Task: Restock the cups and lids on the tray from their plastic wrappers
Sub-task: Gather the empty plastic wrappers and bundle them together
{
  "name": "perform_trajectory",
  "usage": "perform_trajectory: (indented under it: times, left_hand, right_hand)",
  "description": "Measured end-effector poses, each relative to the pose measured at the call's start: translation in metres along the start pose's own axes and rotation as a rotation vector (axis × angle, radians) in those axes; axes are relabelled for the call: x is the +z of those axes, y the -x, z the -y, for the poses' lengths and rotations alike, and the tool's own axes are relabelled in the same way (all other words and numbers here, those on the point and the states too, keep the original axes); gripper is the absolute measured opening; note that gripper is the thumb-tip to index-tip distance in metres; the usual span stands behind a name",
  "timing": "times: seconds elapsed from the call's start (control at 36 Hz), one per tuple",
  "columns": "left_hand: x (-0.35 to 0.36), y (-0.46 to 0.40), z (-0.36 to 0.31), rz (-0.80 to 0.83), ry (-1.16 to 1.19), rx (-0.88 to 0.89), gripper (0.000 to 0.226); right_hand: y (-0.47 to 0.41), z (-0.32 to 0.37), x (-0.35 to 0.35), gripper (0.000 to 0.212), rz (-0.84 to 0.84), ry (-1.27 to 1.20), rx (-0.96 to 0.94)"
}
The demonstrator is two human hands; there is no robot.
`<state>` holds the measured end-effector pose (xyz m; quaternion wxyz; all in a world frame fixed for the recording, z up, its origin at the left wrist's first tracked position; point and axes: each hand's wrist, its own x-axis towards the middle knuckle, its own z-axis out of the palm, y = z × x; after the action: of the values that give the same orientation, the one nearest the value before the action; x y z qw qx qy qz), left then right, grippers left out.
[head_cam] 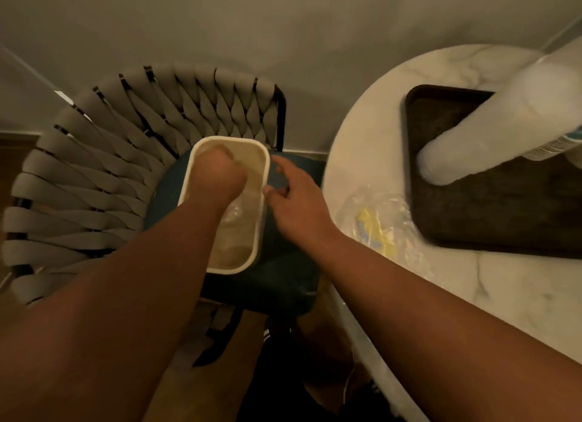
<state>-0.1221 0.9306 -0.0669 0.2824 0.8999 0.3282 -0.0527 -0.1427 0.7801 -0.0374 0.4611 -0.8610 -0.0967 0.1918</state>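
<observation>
Round, marble-topped desk occupies the right of the head view; a woven-back chair with a dark blue seat stands just to its left against a plain wall.

Task items. A dark brown tray lies on the desk. A long white stack of cups lies tilted over it, the lower end resting on the tray surface and the upper end leaving the frame at top right. The long axis runs from lower left to upper right. Whether a wrapper covers this stack cannot be determined. A crumpled clear plastic wrapper with yellow print lies on the desk just beside the tray's left edge.

Bin. A cream rectangular bin stands on the chair seat, long axis running away from the person. Crumpled clear plastic appears to lie inside it.

Hands. The left hand is down inside the bin, fingers curled; whether it grips anything cannot be determined. The right hand is at the bin's right rim, fingers loosely spread, grasping nothing visible.

Governing relation. Tray and cup stack lie to the right of both hands, well apart from the bin. The right hand is the nearer; the wrapper lies between it and the tray. Judgement: any further restocking calls for a rightward reach across the desk edge, and the stack's lower end presents itself first.
</observation>
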Motion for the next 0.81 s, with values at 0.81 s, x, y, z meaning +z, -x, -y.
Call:
perform_trajectory:
  times: [0.81]
  left_hand:
    - [0.105,0.328,-0.096,0.328,-0.109,-0.049,0.057]
  right_hand:
    - [0.22,-0.159,-0.224,0.036,0.197,0.234,0.234]
